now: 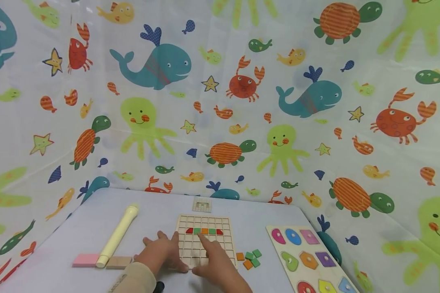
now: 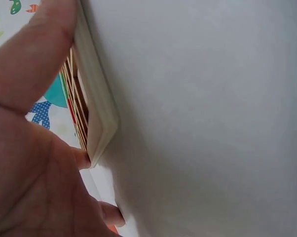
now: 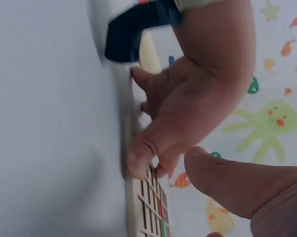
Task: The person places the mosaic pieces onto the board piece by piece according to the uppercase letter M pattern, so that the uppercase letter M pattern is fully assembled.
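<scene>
From the head view, a wooden grid board [image 1: 204, 240] lies flat on the table [image 1: 77, 228], with a row of coloured tiles [image 1: 204, 231] set in its squares. The left hand [image 1: 161, 252] rests on the board's left edge, fingers spread and relaxed. The right hand [image 1: 214, 262] points its forefinger onto the grid, gripping nothing. Loose tiles [image 1: 250, 259] lie just right of the board; a shape puzzle [image 1: 308, 260] sits farther right.

The left wrist view alone shows the board's thick side [image 2: 96, 98], with the thumb [image 2: 35, 54] pressed along it.

The right wrist view shows the left hand's fingertips [image 3: 138, 158] touching the board's corner [image 3: 138, 207].
</scene>
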Motion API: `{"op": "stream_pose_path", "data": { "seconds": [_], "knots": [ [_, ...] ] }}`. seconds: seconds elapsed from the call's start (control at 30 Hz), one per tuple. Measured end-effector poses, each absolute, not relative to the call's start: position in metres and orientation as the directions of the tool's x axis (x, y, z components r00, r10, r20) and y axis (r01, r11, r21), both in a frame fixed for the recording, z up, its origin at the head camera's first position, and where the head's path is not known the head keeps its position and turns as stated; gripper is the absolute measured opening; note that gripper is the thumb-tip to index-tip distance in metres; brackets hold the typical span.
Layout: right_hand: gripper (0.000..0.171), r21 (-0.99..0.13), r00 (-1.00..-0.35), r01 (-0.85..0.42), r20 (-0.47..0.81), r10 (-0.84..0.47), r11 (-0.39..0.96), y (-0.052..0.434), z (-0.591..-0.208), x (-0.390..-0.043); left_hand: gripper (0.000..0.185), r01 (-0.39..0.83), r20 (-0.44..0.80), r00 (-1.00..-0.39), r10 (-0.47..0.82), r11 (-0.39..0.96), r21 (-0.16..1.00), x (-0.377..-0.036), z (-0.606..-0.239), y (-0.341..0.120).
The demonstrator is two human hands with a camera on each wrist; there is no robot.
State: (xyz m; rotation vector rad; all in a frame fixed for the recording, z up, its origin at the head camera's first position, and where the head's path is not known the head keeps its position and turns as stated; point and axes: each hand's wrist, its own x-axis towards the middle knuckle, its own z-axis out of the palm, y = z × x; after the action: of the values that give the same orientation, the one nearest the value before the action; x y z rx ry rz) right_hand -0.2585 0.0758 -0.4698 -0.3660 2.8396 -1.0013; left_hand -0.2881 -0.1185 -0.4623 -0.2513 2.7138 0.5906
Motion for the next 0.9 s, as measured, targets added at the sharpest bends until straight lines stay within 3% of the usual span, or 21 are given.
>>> {"op": "stream_pose_path", "data": {
  "seconds": [0.2, 0.37, 0.47, 0.67, 0.9],
  "knots": [
    [0.091, -0.603, -0.978, -0.131, -0.05, -0.201, 0.787, 0.102, -0.469, -0.242, 0.126, -0.243, -0.366, -0.925, -0.1, 0.897, 0.369, -0.286, -0.457, -0.118],
    [0.11, -0.462, -1.0, -0.01, -0.011, -0.017, 0.887, 0.148, -0.473, -0.252, 0.127, -0.257, -0.385, -0.917, -0.103, 0.891, 0.373, -0.287, -0.461, -0.119],
    [0.111, -0.377, -0.996, 0.092, -0.035, 0.085, 0.922, 0.174, -0.479, -0.259, 0.127, -0.255, -0.386, -0.917, -0.101, 0.892, 0.372, -0.288, -0.461, -0.118],
    [0.089, -0.339, -0.981, 0.195, -0.053, 0.188, 0.92, 0.2, -0.487, -0.272, 0.125, -0.246, -0.383, -0.918, -0.098, 0.9, 0.359, -0.286, -0.457, -0.117],
    [0.064, -0.355, -0.978, 0.207, -0.04, 0.206, 0.912, 0.196, -0.497, -0.28, 0.125, -0.242, -0.386, -0.918, -0.093, 0.901, 0.36, -0.283, -0.454, -0.117]
  ]
}}
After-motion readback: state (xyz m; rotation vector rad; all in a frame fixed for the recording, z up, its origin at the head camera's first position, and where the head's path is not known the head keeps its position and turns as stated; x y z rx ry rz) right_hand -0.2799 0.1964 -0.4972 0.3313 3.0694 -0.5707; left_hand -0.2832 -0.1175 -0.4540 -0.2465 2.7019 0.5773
